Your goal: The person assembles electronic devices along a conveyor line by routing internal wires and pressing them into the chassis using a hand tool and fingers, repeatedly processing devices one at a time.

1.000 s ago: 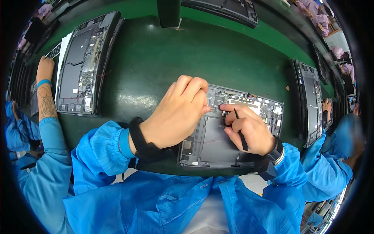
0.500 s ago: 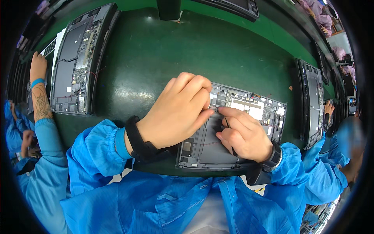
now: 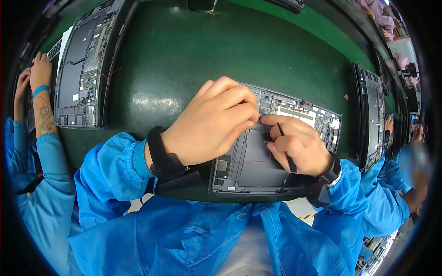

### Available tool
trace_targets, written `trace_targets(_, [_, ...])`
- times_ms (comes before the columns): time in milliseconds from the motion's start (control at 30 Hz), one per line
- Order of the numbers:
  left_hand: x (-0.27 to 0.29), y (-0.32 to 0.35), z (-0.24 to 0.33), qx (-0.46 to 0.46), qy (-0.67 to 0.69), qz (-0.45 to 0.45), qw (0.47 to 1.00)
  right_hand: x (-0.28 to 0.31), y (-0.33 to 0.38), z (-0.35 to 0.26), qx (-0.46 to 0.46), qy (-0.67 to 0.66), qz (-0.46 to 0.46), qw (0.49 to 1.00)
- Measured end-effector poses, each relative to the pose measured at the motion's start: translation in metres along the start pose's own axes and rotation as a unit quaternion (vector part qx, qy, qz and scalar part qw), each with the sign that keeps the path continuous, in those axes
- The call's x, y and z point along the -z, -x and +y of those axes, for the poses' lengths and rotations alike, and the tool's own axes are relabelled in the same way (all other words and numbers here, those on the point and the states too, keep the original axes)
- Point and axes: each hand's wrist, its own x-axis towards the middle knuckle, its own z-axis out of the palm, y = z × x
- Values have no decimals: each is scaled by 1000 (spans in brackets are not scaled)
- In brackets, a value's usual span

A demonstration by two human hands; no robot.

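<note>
An opened laptop base (image 3: 262, 172) lies in front of me, with its dark battery, circuit board and a thin red wire showing. Over its far left part, my left hand (image 3: 216, 117) is closed, fingertips pinched together at the inner parts; whatever they grip is hidden. My right hand (image 3: 301, 142) rests over the middle of the base. A slim black pointed tool (image 3: 292, 163), its exact kind unclear, is held in its curled fingers. The right index fingertip touches down close beside the left fingertips.
A stack of opened laptop bases (image 3: 83, 69) stands on the green table (image 3: 193, 50) at the left, another stack (image 3: 370, 115) at the right. A dark block (image 3: 201, 4) sits at the far edge. A co-worker's tattooed arm (image 3: 44, 110) reaches in at left.
The view has shifted slightly. My right index finger has moved closer to my left fingertips, and the black tool shows more upright between my right fingers. The left co-worker's second hand has come up.
</note>
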Motion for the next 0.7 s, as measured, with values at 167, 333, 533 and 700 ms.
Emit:
trace_targets(167, [-2,1,1,18,5,36,999,3,6,3,23,35,-18,999])
trace_targets(333, [-3,0,-1,15,0,40,999,-2,5,6,57,62,-1,996])
trace_targets(533, [-3,-1,1,17,2,30,999,-3,-7,-2,69,108,-28,991])
trace_targets(700, [-1,-1,-6,-8,14,-5,1000,-7,-12,-1,9,3,8,1000])
